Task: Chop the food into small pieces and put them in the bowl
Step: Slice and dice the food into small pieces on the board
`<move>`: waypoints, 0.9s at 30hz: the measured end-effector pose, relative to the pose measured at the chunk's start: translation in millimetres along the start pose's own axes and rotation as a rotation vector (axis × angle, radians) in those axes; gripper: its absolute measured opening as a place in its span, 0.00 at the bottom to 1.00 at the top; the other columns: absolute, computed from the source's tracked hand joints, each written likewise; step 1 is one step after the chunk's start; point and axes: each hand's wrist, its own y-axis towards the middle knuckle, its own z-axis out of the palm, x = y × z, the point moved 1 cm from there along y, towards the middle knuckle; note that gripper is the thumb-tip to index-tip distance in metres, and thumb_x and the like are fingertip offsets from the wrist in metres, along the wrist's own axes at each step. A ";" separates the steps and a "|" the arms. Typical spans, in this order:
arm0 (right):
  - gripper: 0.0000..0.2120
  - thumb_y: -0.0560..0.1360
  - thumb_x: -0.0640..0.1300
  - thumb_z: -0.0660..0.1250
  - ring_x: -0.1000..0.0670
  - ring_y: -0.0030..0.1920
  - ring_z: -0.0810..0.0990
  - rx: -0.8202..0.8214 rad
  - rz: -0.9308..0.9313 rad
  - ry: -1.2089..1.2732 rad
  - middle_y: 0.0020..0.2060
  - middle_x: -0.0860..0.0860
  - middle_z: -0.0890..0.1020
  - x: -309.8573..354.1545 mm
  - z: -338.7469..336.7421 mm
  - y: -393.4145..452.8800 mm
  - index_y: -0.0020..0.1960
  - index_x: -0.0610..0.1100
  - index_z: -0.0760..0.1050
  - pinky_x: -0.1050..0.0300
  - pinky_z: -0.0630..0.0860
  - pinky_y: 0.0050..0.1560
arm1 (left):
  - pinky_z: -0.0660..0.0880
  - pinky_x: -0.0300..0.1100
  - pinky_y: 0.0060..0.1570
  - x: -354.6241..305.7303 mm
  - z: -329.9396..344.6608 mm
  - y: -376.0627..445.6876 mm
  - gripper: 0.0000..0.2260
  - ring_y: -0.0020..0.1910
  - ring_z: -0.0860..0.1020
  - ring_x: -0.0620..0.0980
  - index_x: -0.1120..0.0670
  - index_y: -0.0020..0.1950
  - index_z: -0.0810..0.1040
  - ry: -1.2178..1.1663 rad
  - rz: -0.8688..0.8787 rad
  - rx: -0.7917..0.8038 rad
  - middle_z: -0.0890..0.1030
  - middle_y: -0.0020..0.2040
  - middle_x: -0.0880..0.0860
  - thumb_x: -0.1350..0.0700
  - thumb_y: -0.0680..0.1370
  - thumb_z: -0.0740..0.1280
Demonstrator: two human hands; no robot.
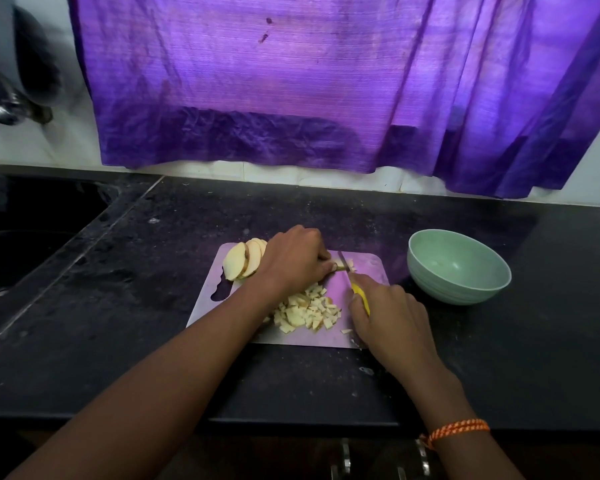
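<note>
A cutting board [368, 268] lies on the dark tabletop [153, 306], near the middle of the view. The left hand [297, 259] sits over the board's far half, its fingers [326, 254] curled down onto a strip of food [340, 268] that they pin to the board. The right hand [385, 317] is at the board's 4 o'clock corner, its fingers wrapped round the yellow handle of a knife [359, 294]. The blade runs from the handle toward 11 o'clock and meets the strip just beside the left fingertips. A few cut bits [350, 263] lie at the blade's far side.

At the left hand's 9 o'clock, a stack of pale slices [243, 261] with brown skin edges leans on the board's far left corner, touching the hand. Toward 6 o'clock from that hand, between the two forearms, a heap of small diced pieces [309, 311] rests on the board's near half. One stray piece [346, 330] lies near the right hand at the board's near edge.

A pale green bowl [426, 268] stands upright on the tabletop at the board's 3 o'clock, close to it but not touching; no pieces can be made out inside. An orange braided band [459, 429] circles the right wrist. A purple curtain [291, 81] hangs behind the tabletop at 12 o'clock, and a dark sink [32, 216] sits at 9 o'clock.
</note>
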 end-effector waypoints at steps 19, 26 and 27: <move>0.22 0.83 0.54 0.57 0.43 0.46 0.79 -0.043 0.052 0.115 0.47 0.47 0.82 -5.6 -11.3 -38.9 0.77 0.61 0.65 0.51 0.65 0.41 | 0.81 0.50 0.47 -4.4 -5.7 -2.0 0.13 0.50 0.78 0.47 0.46 0.53 0.89 0.074 0.069 -0.034 0.85 0.49 0.44 0.40 0.80 0.71; 0.23 0.81 0.50 0.59 0.42 0.41 0.74 -0.087 0.066 0.151 0.43 0.45 0.81 5.9 -9.8 -13.2 0.76 0.57 0.68 0.51 0.66 0.39 | 0.80 0.50 0.49 3.1 -14.0 -1.0 0.14 0.53 0.80 0.48 0.45 0.56 0.89 0.069 0.064 -0.023 0.86 0.52 0.44 0.38 0.79 0.72; 0.22 0.81 0.50 0.59 0.41 0.42 0.76 -0.069 0.067 0.138 0.45 0.44 0.81 7.5 -8.5 -8.8 0.76 0.58 0.68 0.50 0.66 0.39 | 0.80 0.50 0.49 3.8 -14.0 -1.0 0.14 0.52 0.80 0.48 0.45 0.55 0.90 0.068 0.058 -0.020 0.86 0.51 0.44 0.38 0.79 0.72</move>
